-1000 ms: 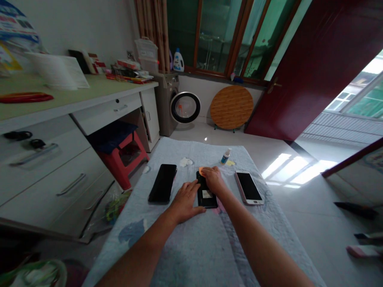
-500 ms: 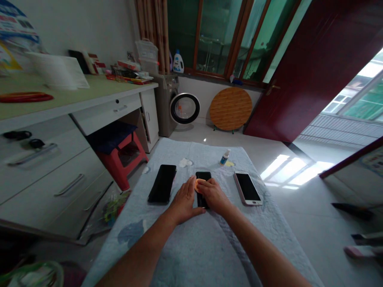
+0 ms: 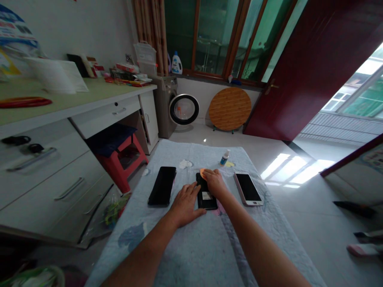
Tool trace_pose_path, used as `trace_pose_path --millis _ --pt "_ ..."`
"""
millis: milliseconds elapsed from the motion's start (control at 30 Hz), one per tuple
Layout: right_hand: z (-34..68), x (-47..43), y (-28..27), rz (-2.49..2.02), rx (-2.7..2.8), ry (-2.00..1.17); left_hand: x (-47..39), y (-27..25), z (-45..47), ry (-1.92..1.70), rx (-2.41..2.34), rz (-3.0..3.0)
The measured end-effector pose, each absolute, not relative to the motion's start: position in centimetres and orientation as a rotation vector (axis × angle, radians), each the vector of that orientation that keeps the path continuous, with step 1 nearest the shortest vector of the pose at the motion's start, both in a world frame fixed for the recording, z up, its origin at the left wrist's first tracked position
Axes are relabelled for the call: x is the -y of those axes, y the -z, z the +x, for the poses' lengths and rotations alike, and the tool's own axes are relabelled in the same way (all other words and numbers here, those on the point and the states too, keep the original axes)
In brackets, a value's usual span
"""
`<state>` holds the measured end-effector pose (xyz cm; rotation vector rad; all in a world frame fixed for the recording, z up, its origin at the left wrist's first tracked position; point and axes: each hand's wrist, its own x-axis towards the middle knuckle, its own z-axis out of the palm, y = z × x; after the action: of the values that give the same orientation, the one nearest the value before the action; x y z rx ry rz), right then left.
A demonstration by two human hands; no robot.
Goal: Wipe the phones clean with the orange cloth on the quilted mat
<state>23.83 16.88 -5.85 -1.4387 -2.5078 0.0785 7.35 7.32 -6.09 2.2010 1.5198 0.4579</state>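
Note:
A black phone (image 3: 206, 202) with a pale label lies in the middle of the cloth-covered table. My right hand (image 3: 216, 184) presses a round orange pad (image 3: 202, 173) against the phone's far end; the fingers cover part of the pad. Along the phone's left edge rests my left hand (image 3: 186, 202), fingers stretched out and thumb near the close end. To the left lies a larger black phone (image 3: 162, 186), dark screen up. A white-framed phone (image 3: 249, 189) is on the right. Beyond the hands stands a small spray bottle (image 3: 224, 158) with a blue label.
A pale blue cloth (image 3: 197, 251) covers the table. At left are a desk (image 3: 104, 97) with drawers and a red stool (image 3: 125, 159). Behind stand a washing machine (image 3: 166, 105) with its door ajar, a round wooden tabletop (image 3: 230, 109) and a dark red door (image 3: 287, 75).
My right hand has slid the orange pad away from me and slightly right, to the phone's far end, uncovering the label. My left hand stays nearly in place at the edge.

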Motion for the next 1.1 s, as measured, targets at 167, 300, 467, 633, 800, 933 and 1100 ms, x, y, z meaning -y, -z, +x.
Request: trace_pose_path --millis 167,300,467,633,800,933,1100 --pt "25.1 -14.5 5.8 -1.502 2.471 -0.074 -7.4 6.0 7.4 -0.441 -1.538 2.221" --pt "25.3 -11.6 5.3 -1.384 2.566 -0.129 -7.5 6.1 7.3 -0.427 -1.536 2.246" --pt "25.5 -7.7 4.6 -1.266 2.560 -0.253 -7.7 6.5 7.2 -0.460 -1.508 2.268" --pt "26.2 -5.1 4.5 -1.255 2.578 -0.308 -7.9 6.7 7.1 -0.490 -1.489 2.296" --pt "27.7 -4.5 4.2 -1.348 2.550 -0.332 -7.8 6.6 7.2 -0.516 -1.484 2.286" --pt "28.8 -5.5 3.5 -1.604 2.419 -0.250 -7.7 6.5 7.1 -0.545 -1.478 2.256" --pt "28.7 -6.5 2.8 -1.771 2.283 -0.078 -7.7 6.4 7.0 -0.611 -1.460 2.261"
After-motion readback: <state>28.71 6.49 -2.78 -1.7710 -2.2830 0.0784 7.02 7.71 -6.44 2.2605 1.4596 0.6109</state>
